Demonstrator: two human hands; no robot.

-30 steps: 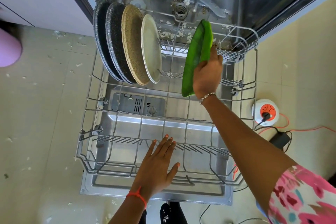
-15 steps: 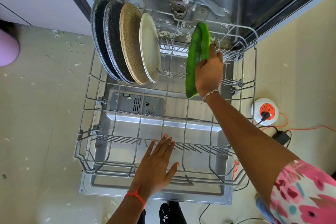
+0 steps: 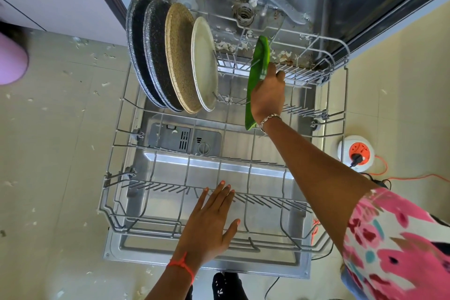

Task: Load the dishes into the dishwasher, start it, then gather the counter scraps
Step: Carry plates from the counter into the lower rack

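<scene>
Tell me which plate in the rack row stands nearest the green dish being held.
The cream plate, rightmost of four; the tan plate and two dark plates stand farther left.

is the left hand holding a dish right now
No, the left hand is open and flat over the rack front, holding nothing; only the right hand grips the green plate.
</scene>
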